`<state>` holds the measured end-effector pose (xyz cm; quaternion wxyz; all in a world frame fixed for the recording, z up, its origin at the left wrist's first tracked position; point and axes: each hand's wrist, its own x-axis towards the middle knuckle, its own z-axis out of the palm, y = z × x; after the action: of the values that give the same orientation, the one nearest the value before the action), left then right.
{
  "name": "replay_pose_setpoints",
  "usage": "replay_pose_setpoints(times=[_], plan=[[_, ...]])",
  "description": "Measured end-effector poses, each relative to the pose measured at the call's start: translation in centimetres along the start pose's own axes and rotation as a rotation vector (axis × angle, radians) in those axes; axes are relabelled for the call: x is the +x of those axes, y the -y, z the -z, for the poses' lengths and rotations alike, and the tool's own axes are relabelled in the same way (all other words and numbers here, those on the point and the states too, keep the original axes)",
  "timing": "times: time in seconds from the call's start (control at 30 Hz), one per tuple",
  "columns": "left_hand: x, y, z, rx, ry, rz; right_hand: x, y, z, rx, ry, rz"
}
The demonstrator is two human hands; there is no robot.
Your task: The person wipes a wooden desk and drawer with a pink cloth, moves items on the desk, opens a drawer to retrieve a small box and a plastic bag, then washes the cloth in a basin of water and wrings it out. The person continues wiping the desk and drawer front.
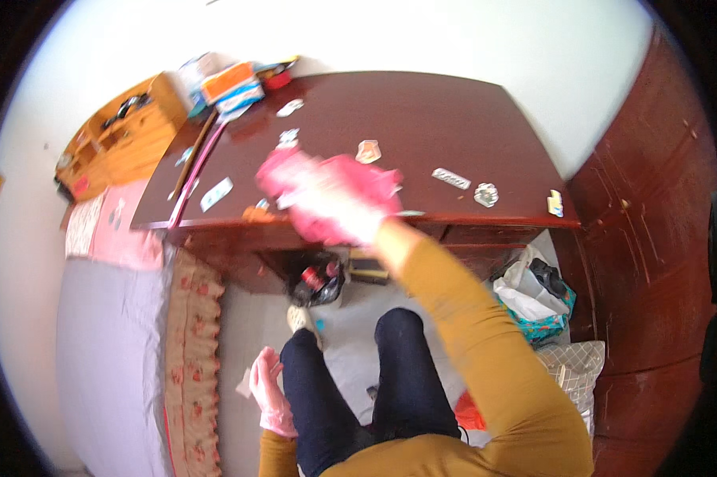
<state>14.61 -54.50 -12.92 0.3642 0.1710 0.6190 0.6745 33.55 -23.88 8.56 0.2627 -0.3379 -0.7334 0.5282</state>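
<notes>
My right hand (338, 208), in a thin see-through glove and smeared by motion, reaches over the front of a dark red wooden desk (422, 103). It is closed on a crumpled pink cloth (378, 181), which lies against the desktop and spreads to both sides of the hand. An orange sticker (368, 151) lies just beyond the cloth, and a black-and-white one (288, 138) beside it. My left hand (272, 397), also gloved, hangs low beside my left knee. Its fingers are loosely bent, with nothing visible in them.
More stickers, such as a round grey one (486, 195), dot the desktop. Tissue packs (235, 86) stand at its back left. Below are a black-lined bin (317, 282) and a stuffed bag (537, 298). A bed (112, 342) stands left, a wardrobe (652, 215) right.
</notes>
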Motion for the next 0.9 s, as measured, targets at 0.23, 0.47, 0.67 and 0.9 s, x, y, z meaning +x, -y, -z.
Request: replay_pose_setpoints(times=[0.23, 0.47, 0.67, 0.9], plan=[[3.2, -2.2, 1.7, 0.132, -0.043, -0.040, 0.1, -4.8, 10.0, -0.128, -0.331, 0.059], [0.7, -1.6, 13.8, 0.208, -0.220, -0.003, -19.7, -7.4, 25.3, 0.188, -1.119, -0.255], [-1.2, 0.9, 17.5, 0.242, -0.223, 0.110, -28.6, -23.6, 31.5, 0.027, -1.737, 0.252], [-5.2, -1.6, 12.8, 0.288, -0.289, 0.032, -14.3, -39.9, 13.8, 0.082, -1.980, 0.113]])
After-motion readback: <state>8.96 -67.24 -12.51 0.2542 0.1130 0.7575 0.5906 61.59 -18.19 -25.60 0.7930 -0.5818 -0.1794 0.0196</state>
